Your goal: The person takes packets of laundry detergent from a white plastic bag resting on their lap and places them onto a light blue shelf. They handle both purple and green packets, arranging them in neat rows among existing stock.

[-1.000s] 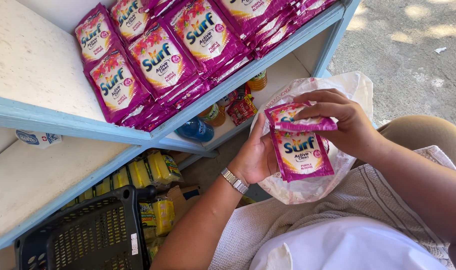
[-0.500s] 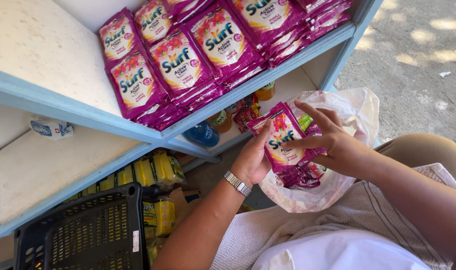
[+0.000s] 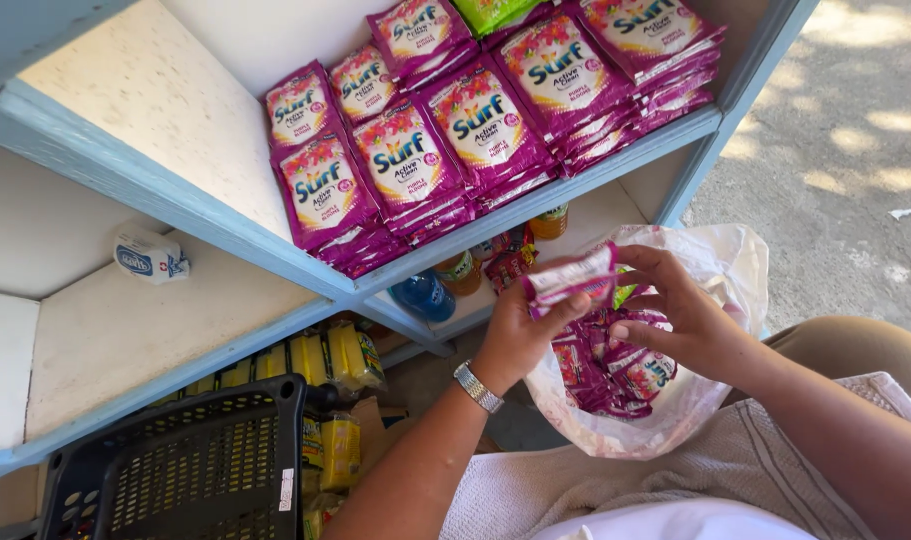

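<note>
1. Left hand [image 3: 515, 335] pinches a flat purple sachet [image 3: 572, 279] between thumb and fingers, grip clamped on its lower edge; the sachet sits edge-on just above the mouth of the white plastic bag [image 3: 720, 265].
2. Right hand [image 3: 675, 320] is at the bag's opening, fingers curled and touching the sachet's right end and the loose sachets inside; cannot tell whether that grip is closed on anything.
3. Risk: the pinch is narrow and the sachet slick; it could likely slide free and drop back into the bag or past the rim to the ground.
4. Risk: the bag rests on the lap, soft-walled; a tug may tip it and spill the contents.
5. Risk: stacked sachets [image 3: 405, 160] on the blue shelf [image 3: 535, 205] overhang its front edge; a careless placement could nudge a pile off toward the black basket [image 3: 185, 470] below.
</note>
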